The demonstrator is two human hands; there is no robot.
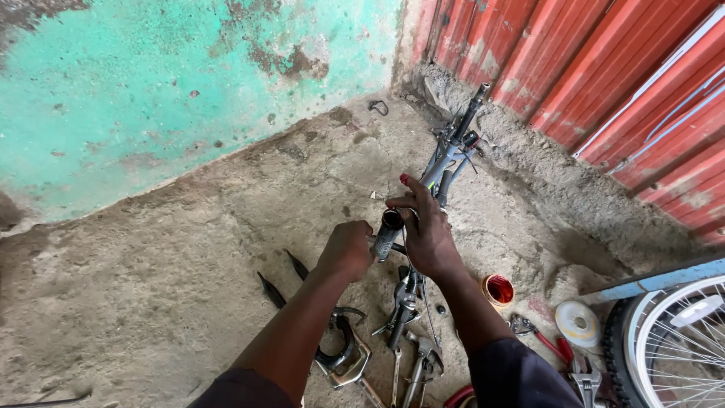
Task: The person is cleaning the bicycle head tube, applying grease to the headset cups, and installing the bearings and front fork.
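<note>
A grey bicycle frame (450, 157) lies on the concrete floor, stretching away toward the red metal wall. My right hand (428, 230) wraps over its near end, by a short dark tube (388, 231) with an open round mouth. My left hand (347, 250) is closed into a fist against the left side of that tube; what it grips is hidden. Below my hands, dark bicycle parts (405, 302) and cables hang toward the floor.
Pliers and wrenches (420, 366) lie near my arms, with a pedal-like part (343, 361) to the left. A small red-orange tub (498, 290), a white round lid (578, 322) and red-handled pliers (545, 339) sit to the right. A bicycle wheel (672, 347) stands at bottom right.
</note>
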